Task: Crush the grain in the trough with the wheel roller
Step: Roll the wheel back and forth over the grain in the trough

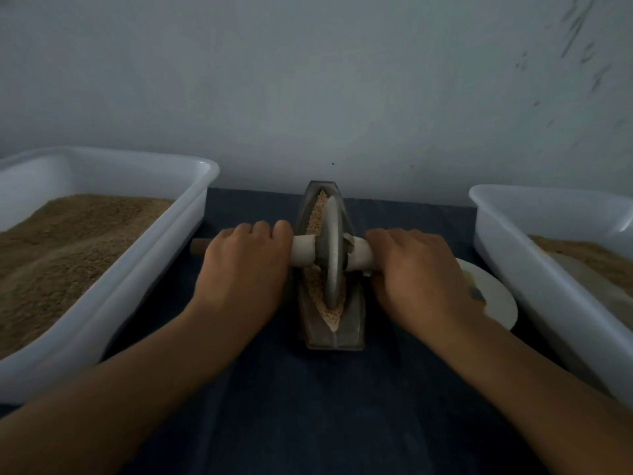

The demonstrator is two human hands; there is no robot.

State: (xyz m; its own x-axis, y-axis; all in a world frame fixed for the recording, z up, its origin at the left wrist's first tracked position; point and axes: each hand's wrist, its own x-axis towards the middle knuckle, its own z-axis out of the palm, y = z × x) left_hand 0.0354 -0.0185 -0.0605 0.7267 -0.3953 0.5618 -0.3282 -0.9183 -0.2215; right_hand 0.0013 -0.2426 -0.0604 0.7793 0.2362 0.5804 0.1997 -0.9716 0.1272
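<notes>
On the dark blue cloth (308, 406), a narrow grey metal trough (347, 323) holds pale grain (317, 214). The grey metal wheel roller (331, 248) stands upright in it. Left hand (241, 269) and right hand (416, 272) grip its axle, fingers curled.

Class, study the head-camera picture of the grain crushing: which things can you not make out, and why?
- Axle's right end, head view: covered by the right hand.
- White plate: partly behind that hand and the right tub.
- Left tub: cut by the frame edge.
- Grain under the wheel: hidden.
</notes>
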